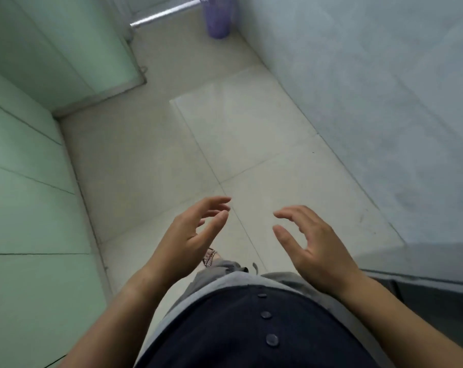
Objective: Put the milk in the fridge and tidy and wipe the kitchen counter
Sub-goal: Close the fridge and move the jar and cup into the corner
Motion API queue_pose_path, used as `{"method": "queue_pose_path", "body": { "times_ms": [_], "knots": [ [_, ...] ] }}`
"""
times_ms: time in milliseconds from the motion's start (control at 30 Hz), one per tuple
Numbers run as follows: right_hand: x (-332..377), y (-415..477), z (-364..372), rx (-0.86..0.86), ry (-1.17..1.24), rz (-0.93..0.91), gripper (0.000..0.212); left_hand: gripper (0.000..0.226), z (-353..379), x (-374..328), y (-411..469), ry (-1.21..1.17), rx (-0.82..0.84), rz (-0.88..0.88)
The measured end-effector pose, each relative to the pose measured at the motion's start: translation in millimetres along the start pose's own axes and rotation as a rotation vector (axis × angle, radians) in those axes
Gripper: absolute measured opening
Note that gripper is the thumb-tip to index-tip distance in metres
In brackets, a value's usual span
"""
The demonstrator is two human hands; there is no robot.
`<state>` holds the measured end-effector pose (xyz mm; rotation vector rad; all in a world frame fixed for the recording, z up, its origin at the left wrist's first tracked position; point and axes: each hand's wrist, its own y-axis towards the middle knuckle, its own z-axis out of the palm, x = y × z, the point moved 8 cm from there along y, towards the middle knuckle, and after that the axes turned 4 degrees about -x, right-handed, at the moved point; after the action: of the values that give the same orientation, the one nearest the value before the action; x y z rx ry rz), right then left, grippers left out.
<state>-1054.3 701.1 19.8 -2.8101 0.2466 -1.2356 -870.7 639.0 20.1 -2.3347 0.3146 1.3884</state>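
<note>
A pale tiled floor (pixel 251 155) runs between walls, a purple bin (pixel 216 17) at its far end. Above that floor the left hand (pixel 190 235) and right hand (pixel 312 245) hang spread and empty. No milk, fridge or surface shows; the person seems between steps and must next find the milk.

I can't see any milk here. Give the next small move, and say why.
Probably lift the gaze and walk on. Both the left hand and right hand are open and hold nothing, and only tiled floor, walls and a purple bin show; no counter or fridge.
</note>
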Motion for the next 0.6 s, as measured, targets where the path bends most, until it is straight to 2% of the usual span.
{"method": "queue_pose_path", "body": {
  "times_ms": [133, 267, 400, 600],
  "knots": [
    [60.3, 73.0, 35.1, 0.042, 0.013, -0.103, 0.052, 0.034, -82.0, 25.1, 16.8, 0.024, -0.152, -0.028],
    [114.5, 127.8, 70.2, 0.13, 0.005, -0.21, 0.053, 0.03, -144.2, 51.7, 16.4, -0.065, -0.316, -0.1],
    [146.8, 171.3, 103.5, 0.251, -0.046, -0.298, 0.055, 0.032, -178.6, 83.9, 14.9, -0.172, -0.44, -0.203],
    [174.8, 257.7, 153.0, 0.41, -0.09, -0.359, 0.045, 0.034, -221.9, 132.9, 45.1, -0.284, -0.586, -0.378]
  ]
}}
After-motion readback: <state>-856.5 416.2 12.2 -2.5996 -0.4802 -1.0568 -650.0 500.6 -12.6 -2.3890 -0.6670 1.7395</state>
